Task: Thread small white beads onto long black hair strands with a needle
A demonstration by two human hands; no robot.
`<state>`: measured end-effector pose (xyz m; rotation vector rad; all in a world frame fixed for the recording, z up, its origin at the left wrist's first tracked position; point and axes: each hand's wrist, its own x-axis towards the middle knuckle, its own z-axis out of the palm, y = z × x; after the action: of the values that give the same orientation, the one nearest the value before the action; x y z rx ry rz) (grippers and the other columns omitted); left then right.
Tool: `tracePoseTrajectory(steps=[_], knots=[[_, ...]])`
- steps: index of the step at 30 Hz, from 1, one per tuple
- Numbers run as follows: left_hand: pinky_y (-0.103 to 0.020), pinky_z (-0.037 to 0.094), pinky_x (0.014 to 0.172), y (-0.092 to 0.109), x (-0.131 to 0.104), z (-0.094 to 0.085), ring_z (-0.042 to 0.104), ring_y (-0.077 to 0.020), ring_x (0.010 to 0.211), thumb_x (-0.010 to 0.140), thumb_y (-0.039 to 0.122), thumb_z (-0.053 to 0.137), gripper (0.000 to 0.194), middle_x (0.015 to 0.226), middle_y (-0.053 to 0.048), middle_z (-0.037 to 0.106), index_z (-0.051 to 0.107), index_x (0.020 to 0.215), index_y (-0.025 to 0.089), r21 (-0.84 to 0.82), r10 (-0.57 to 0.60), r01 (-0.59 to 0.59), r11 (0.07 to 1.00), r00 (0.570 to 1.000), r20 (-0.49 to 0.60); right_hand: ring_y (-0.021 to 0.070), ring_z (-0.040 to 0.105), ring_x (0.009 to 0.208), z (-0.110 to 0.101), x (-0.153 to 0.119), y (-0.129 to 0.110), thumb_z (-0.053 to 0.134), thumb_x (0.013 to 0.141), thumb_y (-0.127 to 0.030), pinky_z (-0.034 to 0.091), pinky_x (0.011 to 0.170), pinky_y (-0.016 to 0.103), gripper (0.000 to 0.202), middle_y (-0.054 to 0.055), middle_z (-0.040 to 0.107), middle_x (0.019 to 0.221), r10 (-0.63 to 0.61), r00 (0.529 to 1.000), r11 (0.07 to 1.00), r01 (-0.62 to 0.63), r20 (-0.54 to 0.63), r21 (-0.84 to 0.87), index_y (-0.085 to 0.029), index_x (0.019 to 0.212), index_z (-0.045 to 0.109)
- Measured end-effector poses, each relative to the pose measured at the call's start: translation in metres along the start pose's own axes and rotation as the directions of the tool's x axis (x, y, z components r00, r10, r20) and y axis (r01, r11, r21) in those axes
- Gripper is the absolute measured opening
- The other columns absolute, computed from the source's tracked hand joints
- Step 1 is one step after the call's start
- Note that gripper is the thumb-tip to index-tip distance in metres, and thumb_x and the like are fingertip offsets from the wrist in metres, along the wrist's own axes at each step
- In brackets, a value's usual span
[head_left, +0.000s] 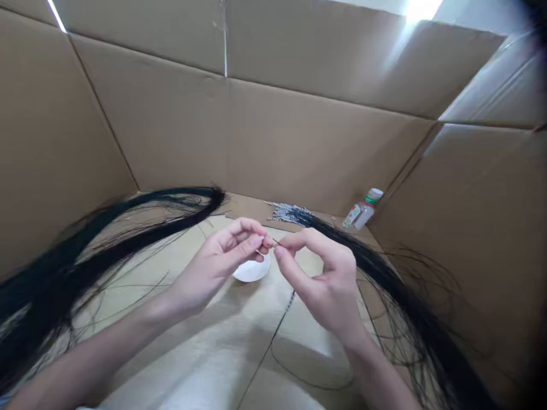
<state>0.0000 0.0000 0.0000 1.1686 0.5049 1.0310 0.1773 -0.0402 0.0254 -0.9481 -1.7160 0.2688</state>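
Both hands meet near the middle of the view, fingertips just beside each other above a pale work surface [200, 347]. The left hand [226, 250] comes in with its palm turned partly inward; its thumb and index finger press together on a small pale piece [261, 238], too small to make out clearly, while the other fingers curl loosely behind. The right hand [322, 276] reaches in from the other side with thumb and forefinger pinched around a thin dark tip [277, 242], which points up toward the left fingertips; its remaining fingers are bent. Whether the tip touches the pale piece cannot be told. Below the right hand's fingers a dark strand [290, 300] carrying small light beads slants down toward the bottom edge; its link with the tip is hidden by the hand. A white bowl [252, 271] sits beneath the left fingertips, partly covered by them. On the left a bundle of black strands [128, 249] bends in a loop, and on the right another black bundle [395, 288] ends in beaded tips [290, 213] near the back cardboard wall [294, 154]. A clear bottle [363, 213] with a white cap leans in the right rear corner.
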Motion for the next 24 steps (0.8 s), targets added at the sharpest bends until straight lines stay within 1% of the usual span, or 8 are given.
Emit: tracePoseTrajectory(steps=[4, 8, 12, 19, 24], knots=[[-0.02, 0.048, 0.08, -0.0026, -0.0039, 0.0045, 0.059, -0.01, 0.09, 0.097, 0.033, 0.069, 0.01, 0.094, 0.002, 0.063, 0.069, 0.1, 0.024, -0.035, -0.048, 0.048, 0.998, 0.999, -0.01, 0.0089, 0.061, 0.066, 0.0035, 0.0001, -0.0005, 0.067, 0.089, -0.008, 0.048, 0.067, 0.024, 0.013, -0.005, 0.067, 0.071, -0.034, 0.999, 0.999, 0.033, -0.023, -0.02, -0.017, 0.079, 0.069], [-0.024, 0.049, 0.089, -0.0049, -0.0041, 0.0055, 0.063, -0.0135, 0.097, 0.096, 0.031, 0.07, 0.013, 0.101, -0.001, 0.068, 0.073, 0.107, 0.025, -0.077, -0.031, 0.029, 0.997, 0.999, -0.029, 0.0095, 0.061, 0.066, 0.0048, -0.0011, -0.0005, 0.067, 0.089, -0.008, 0.047, 0.067, 0.026, 0.013, -0.005, 0.068, 0.072, -0.044, 0.998, 0.998, 0.042, -0.053, -0.046, -0.018, 0.08, 0.068], [-0.024, 0.051, 0.085, -0.0064, -0.0029, 0.0056, 0.065, -0.0135, 0.092, 0.096, 0.03, 0.071, 0.01, 0.094, -0.001, 0.069, 0.074, 0.101, 0.023, -0.091, -0.002, -0.002, 0.996, 0.999, -0.045, 0.01, 0.061, 0.065, 0.0055, -0.0017, -0.0006, 0.067, 0.088, -0.008, 0.047, 0.066, 0.027, 0.013, -0.005, 0.068, 0.071, -0.056, 0.996, 0.997, 0.053, -0.065, -0.054, -0.017, 0.079, 0.068], [-0.023, 0.051, 0.082, -0.0076, -0.0049, 0.0048, 0.064, -0.0126, 0.091, 0.093, 0.029, 0.075, 0.007, 0.096, 0.001, 0.07, 0.073, 0.098, 0.025, -0.103, -0.015, 0.009, 0.995, 0.998, -0.055, 0.0102, 0.061, 0.064, 0.0071, -0.002, -0.0015, 0.067, 0.088, -0.008, 0.047, 0.065, 0.027, 0.013, -0.003, 0.067, 0.069, -0.075, 0.995, 0.996, 0.072, -0.063, -0.054, -0.016, 0.078, 0.068], [-0.024, 0.049, 0.08, -0.0098, -0.0039, 0.0045, 0.064, -0.0154, 0.094, 0.091, 0.032, 0.076, 0.009, 0.094, 0.0, 0.068, 0.074, 0.096, 0.025, -0.05, -0.012, 0.009, 0.999, 0.998, -0.064, 0.0104, 0.06, 0.064, 0.0074, -0.0019, -0.0011, 0.066, 0.088, -0.008, 0.047, 0.065, 0.027, 0.012, -0.002, 0.066, 0.068, -0.074, 0.996, 0.996, 0.072, -0.057, -0.048, -0.016, 0.078, 0.068]])
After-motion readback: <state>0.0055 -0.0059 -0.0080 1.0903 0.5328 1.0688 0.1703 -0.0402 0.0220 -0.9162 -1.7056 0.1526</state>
